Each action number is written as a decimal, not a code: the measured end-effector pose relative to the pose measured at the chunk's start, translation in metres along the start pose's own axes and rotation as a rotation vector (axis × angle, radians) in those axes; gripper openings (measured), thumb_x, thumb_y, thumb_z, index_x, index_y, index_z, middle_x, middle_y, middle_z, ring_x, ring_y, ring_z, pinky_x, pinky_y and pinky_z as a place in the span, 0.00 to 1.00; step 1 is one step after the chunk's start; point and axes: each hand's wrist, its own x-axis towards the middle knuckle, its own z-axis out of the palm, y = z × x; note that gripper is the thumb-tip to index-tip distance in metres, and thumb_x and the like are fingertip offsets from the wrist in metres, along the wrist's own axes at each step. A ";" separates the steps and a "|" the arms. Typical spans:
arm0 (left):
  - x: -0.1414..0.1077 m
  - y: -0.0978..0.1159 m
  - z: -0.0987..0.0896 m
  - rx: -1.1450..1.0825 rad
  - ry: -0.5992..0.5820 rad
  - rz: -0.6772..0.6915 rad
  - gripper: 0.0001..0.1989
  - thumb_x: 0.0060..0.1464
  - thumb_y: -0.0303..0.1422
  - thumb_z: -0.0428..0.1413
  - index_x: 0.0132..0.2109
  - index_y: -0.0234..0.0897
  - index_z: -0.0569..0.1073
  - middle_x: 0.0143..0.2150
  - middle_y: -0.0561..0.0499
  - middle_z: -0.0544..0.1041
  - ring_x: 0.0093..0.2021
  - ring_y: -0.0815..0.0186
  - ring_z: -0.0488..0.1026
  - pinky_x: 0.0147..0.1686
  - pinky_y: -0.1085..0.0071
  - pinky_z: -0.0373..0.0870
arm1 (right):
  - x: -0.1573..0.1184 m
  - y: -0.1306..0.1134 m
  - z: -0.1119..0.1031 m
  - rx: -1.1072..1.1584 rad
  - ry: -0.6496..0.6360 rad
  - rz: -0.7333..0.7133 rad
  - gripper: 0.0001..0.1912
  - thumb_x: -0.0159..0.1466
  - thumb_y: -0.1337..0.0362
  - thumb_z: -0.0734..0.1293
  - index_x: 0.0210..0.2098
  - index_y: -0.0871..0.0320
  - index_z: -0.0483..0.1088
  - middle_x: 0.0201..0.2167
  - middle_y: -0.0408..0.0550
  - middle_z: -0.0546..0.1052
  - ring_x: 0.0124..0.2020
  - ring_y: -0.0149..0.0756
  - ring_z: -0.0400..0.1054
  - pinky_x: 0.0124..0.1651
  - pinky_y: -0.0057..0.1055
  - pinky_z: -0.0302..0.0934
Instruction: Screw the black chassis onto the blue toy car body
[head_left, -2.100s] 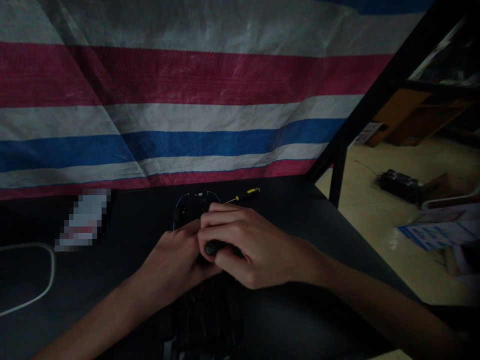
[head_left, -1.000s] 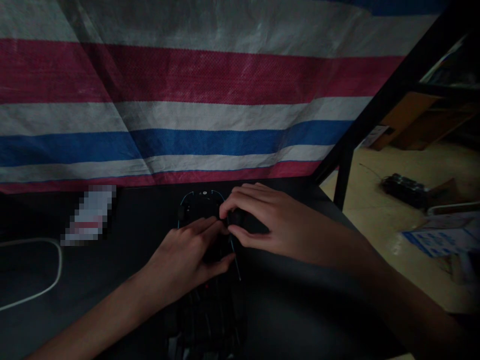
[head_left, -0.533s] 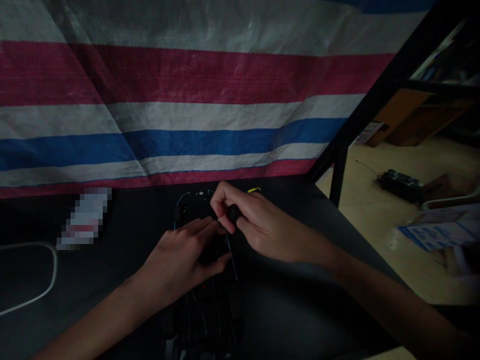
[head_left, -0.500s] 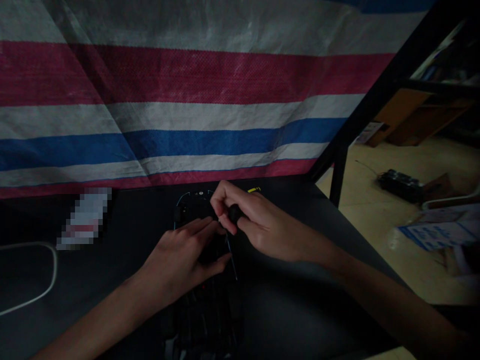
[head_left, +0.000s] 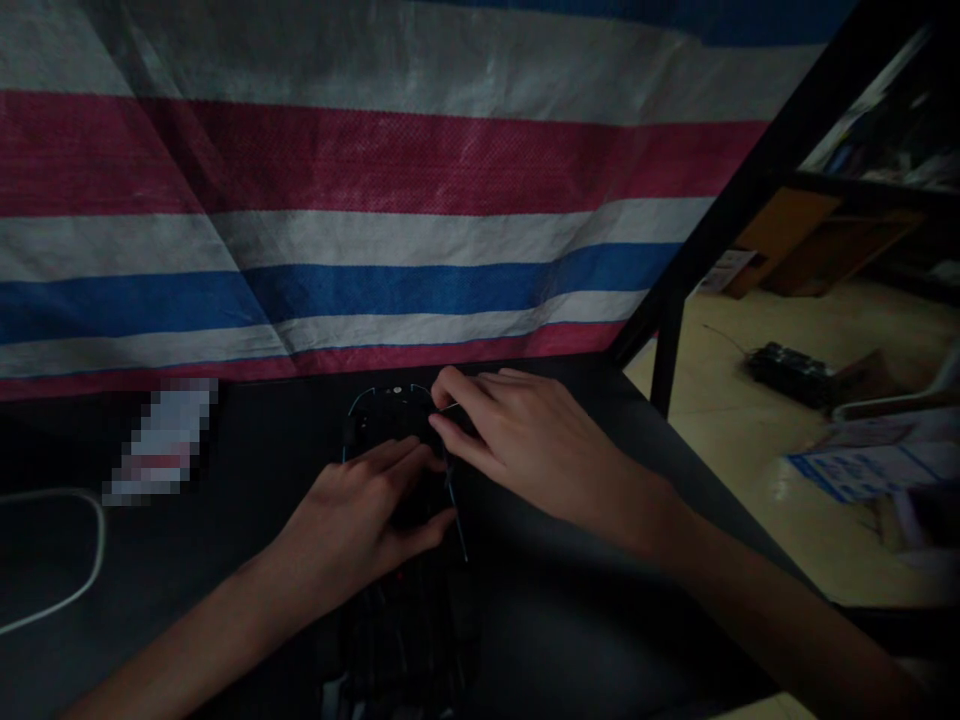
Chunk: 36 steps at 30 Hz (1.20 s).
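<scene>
A dark remote-control car chassis (head_left: 401, 610) with thin blue edging lies lengthwise on the black desk. My left hand (head_left: 375, 505) is closed over its middle, fingers across the top and thumb at the right side. Beside the chassis's far right corner, my right hand (head_left: 517, 440) is pinched around a screwdriver (head_left: 449, 407). Only a bit of its thin metal shaft shows; the dark handle is hidden by the hand. Poor light makes the chassis details hard to make out.
A striped plastic sheet (head_left: 375, 160) hangs behind the desk (head_left: 225, 560). To the left are a blurred-out packet (head_left: 165, 435) and a white cable (head_left: 101, 540). Beyond the black frame post (head_left: 666, 350), a similar car chassis (head_left: 787, 370) and boxes (head_left: 862, 460) are on the floor.
My right hand has turned, its back now facing up, and the round dark handle end has gone out of sight. My left hand keeps its hold. The view has shifted slightly.
</scene>
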 end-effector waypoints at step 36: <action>0.001 -0.002 0.000 -0.036 -0.037 -0.026 0.16 0.62 0.39 0.58 0.55 0.40 0.74 0.55 0.45 0.80 0.52 0.53 0.80 0.50 0.55 0.78 | 0.018 -0.008 0.054 1.805 0.317 0.286 0.07 0.49 0.76 0.59 0.22 0.58 0.62 0.23 0.38 0.63 0.18 0.23 0.54 0.21 0.24 0.44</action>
